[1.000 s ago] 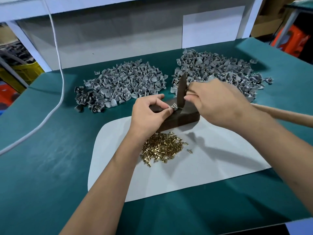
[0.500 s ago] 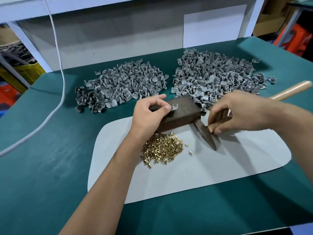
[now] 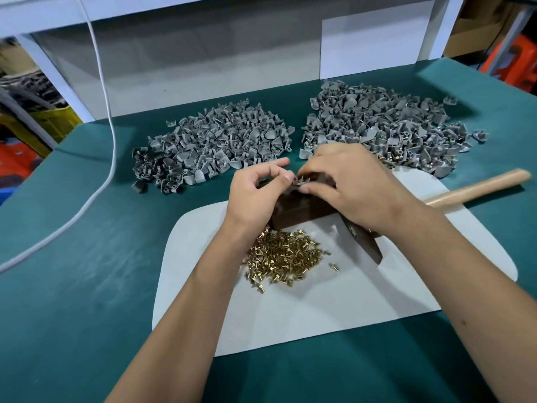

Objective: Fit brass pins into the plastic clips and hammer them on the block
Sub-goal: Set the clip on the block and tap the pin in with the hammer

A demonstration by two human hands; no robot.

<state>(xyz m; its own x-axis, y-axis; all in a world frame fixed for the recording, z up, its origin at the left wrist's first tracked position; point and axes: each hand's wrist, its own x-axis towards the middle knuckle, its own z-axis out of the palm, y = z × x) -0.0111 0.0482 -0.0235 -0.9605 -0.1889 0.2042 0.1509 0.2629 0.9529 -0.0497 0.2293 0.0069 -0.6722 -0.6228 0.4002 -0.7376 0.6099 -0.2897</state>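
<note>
Both hands meet over the top of the dark block (image 3: pixel 302 209), which sits at the far edge of the white mat (image 3: pixel 319 309) near the desk (image 3: pixel 72 286) centre. Left hand (image 3: pixel 255 196) pinches a small grey clip (image 3: pixel 297 181) between thumb and fingertips, index finger lifted off it. Right hand (image 3: pixel 353 184) has its fingertips curled onto the same clip from the other side; fine contact is too small to resolve.

Hammer (image 3: pixel 366 242) lies on the mat, nobody holding it: dark head just right of the block, partly under the right wrist, wooden handle running off toward the desk's right edge.

Loose brass pins (image 3: pixel 283 260) are piled on the mat just in front of the block, a couple of strays to their right.

Two heaps of grey clips toward the desk's far edge: left heap (image 3: pixel 212 146), right heap (image 3: pixel 386 126), which touches the mat's far right corner. White cable (image 3: pixel 96 181) crosses the desk's left side.
</note>
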